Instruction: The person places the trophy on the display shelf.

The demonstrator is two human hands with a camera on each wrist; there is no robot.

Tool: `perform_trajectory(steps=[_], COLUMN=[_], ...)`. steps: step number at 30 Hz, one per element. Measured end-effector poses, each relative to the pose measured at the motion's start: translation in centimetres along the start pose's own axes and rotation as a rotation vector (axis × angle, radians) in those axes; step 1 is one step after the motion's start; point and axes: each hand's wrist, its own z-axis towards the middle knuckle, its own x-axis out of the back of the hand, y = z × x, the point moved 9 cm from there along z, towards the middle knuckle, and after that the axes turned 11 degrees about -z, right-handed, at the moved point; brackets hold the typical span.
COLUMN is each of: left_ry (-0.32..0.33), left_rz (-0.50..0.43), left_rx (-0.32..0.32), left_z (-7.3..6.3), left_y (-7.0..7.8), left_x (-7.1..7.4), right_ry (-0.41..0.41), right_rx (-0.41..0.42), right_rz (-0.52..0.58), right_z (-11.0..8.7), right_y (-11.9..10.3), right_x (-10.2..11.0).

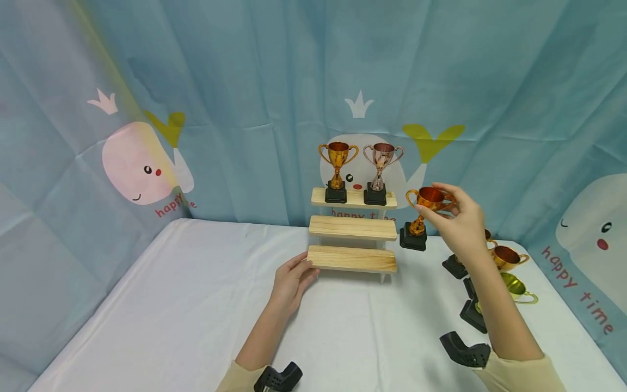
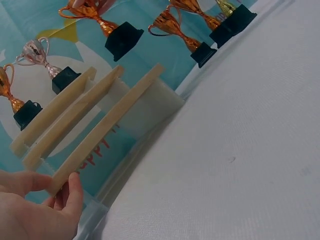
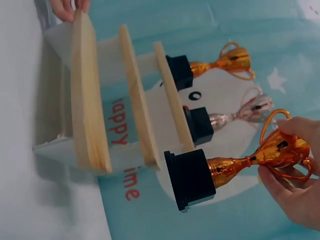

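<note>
My right hand (image 1: 462, 220) grips an orange-gold trophy cup (image 1: 418, 226) by its bowl, in the air just right of a three-step wooden display stand (image 1: 351, 258). The trophy's black base (image 3: 192, 175) points down and stays apart from the shelves. With thumb and fingers, my left hand (image 1: 292, 280) pinches the left end of the lowest shelf (image 2: 107, 125). On the top shelf stand two more trophies, a gold one (image 1: 338, 163) at the left and a rose-silver one (image 1: 379, 166) at the right.
Several trophies, among them an orange one (image 1: 506, 257) and a yellow-gold one (image 1: 515, 286), are on the white-covered table (image 1: 171, 305) at the right, partly hidden by my right forearm. A blue curtain (image 1: 245, 109) with whale prints hangs behind the table.
</note>
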Motion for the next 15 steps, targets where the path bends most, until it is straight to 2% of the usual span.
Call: perform_trajectory(steps=[9,15], left_ry=[-0.008,-0.01], left_rz=[-0.006,-0.004], left_rx=[0.0,-0.008], left_z=[-0.2,-0.2], left_y=[0.0,0.1], left_x=[-0.3,-0.3], right_ry=[-0.017,-0.055], right_rx=[0.06,0.063], right_rz=[0.051,0.082], right_z=[0.5,1.0], right_y=[-2.6,-3.9], right_x=[-0.7,-2.0])
